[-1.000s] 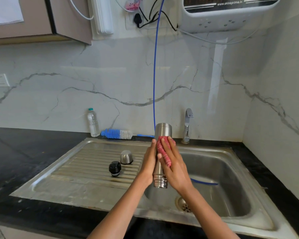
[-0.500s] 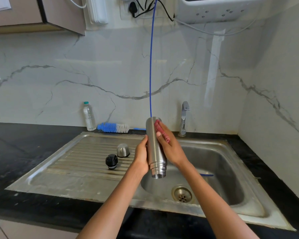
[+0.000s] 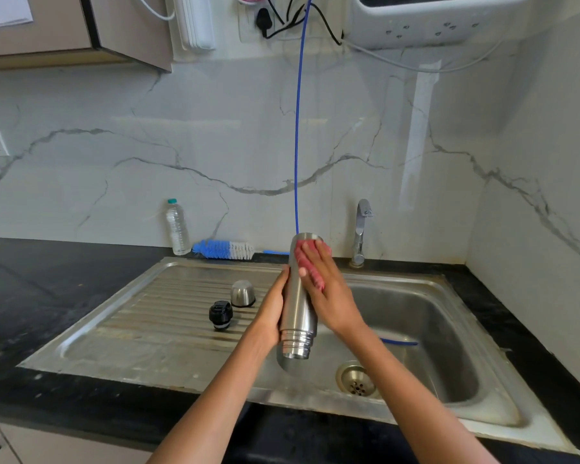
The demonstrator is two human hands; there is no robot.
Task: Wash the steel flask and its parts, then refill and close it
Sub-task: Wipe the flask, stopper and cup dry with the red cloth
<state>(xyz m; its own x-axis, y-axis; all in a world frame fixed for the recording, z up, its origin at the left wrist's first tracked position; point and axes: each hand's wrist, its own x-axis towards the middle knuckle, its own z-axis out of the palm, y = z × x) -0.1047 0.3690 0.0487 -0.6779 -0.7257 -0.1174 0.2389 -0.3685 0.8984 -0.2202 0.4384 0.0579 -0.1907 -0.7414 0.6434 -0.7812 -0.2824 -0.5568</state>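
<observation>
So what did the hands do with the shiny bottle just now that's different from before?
The right hand slid the pink cloth up the steel flask, from its middle to near the top end. The left hand kept gripping the flask, mouth down, over the sink. The black stopper and steel cup stayed on the drainboard.

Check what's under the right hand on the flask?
A pink cloth lies between the right hand and the upside-down flask. The cloth's middle and the steel beneath are covered.
</observation>
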